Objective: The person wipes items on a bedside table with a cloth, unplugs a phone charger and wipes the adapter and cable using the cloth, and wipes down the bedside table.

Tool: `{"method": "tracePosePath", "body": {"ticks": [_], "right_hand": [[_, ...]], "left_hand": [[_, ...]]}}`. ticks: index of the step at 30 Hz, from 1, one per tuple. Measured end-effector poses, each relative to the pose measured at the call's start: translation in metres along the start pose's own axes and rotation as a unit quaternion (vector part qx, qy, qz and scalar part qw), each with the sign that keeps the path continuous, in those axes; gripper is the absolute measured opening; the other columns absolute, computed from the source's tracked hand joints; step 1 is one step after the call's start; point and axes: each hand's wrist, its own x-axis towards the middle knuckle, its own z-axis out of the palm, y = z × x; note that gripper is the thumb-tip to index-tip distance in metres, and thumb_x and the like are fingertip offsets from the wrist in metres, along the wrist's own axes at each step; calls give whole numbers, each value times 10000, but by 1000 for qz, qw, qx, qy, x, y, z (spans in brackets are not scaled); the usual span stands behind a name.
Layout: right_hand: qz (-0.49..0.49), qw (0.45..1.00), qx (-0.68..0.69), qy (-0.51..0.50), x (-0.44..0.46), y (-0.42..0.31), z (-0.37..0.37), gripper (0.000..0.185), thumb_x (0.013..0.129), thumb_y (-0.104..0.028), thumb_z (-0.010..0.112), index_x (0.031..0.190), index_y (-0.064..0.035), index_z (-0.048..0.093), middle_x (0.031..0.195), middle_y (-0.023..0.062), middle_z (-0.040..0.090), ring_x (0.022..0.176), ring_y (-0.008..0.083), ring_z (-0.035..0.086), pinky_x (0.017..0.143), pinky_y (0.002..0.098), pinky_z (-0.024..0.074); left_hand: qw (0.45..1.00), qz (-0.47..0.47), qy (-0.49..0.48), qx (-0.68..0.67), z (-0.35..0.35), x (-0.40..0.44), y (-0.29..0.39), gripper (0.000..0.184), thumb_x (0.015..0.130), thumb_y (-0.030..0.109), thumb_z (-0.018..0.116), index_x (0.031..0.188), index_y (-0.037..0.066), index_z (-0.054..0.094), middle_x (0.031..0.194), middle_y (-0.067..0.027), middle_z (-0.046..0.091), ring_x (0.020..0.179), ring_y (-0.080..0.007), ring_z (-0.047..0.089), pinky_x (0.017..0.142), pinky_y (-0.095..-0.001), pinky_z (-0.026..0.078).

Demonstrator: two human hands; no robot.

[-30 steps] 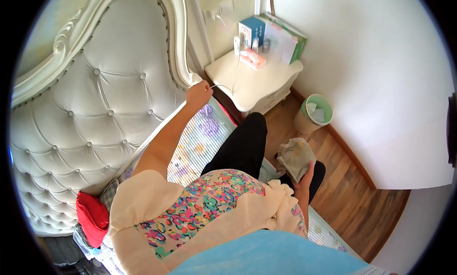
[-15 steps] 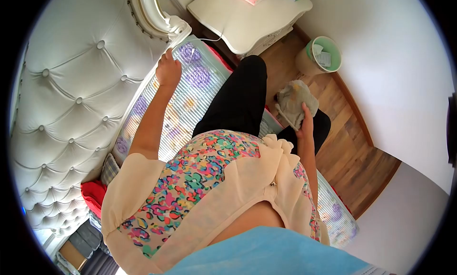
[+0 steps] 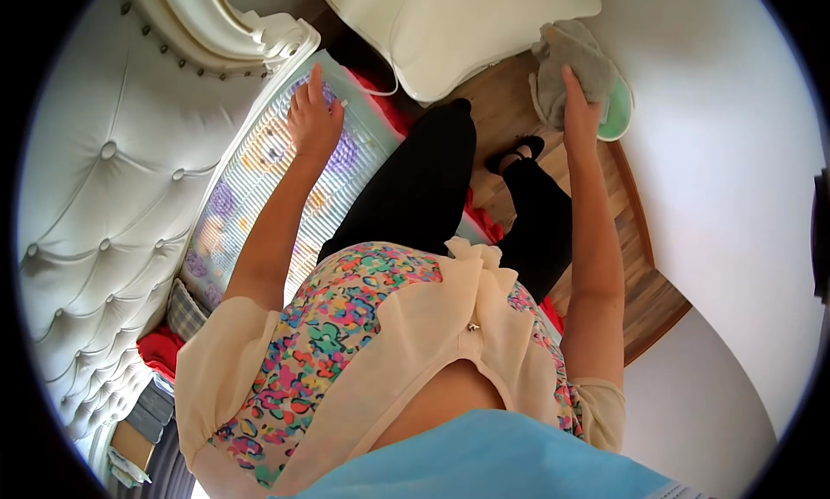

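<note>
My right hand (image 3: pixel 583 110) grips a crumpled grey cloth (image 3: pixel 569 63), held out beside the nightstand and in front of the green-lined bin (image 3: pixel 617 110), which it partly hides. On the other side, my left hand (image 3: pixel 315 119) is over the flowered mattress cover (image 3: pixel 268 153) near the headboard, its fingers apart. A white cable (image 3: pixel 389 91) hangs from the nightstand, and its end shows beside my left hand; I see no grip on it.
The cream nightstand (image 3: pixel 450 32) stands at the top. A tufted headboard (image 3: pixel 78 179) fills the left side, with a red cloth (image 3: pixel 161 352) and a checked pillow (image 3: pixel 186 311) below. Wooden floor (image 3: pixel 635 283) and a white wall (image 3: pixel 709 136) lie to the right.
My right hand has moved the grey cloth up and outward, from over my leg to in front of the bin. My left hand has let go of the cable and opened. The view has tilted down.
</note>
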Motion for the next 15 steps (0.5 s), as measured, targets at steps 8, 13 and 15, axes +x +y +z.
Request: {"method": "tracePosePath", "body": {"ticks": [8, 13, 15], "right_hand": [[-266, 852, -452, 0, 68, 51, 81, 557, 672, -228, 748, 1142, 3, 560, 1258, 156, 481, 1215, 370, 389, 981, 472, 341], [-311, 813, -483, -87, 19, 57, 119, 609, 622, -153, 730, 1210, -184, 577, 1322, 94, 452, 1288, 322, 332, 1042, 493, 250], [-323, 808, -482, -103, 15, 57, 120, 647, 612, -135, 736, 1231, -222, 567, 1337, 91, 439, 1299, 312, 324, 1059, 482, 236]], "left_hand": [[998, -31, -6, -49, 10, 14, -9, 433, 765, 194, 651, 1158, 71, 516, 1058, -146, 567, 1006, -353, 535, 856, -458, 445], [1000, -24, 14, -16, 13, 10, -6, 435, 768, 202, 644, 1165, 86, 512, 1041, -136, 557, 977, -348, 536, 830, -457, 450], [1000, -18, 18, -13, 14, 8, -7, 468, 768, 197, 645, 1197, 83, 497, 1043, -138, 558, 976, -345, 537, 830, -456, 450]]}}
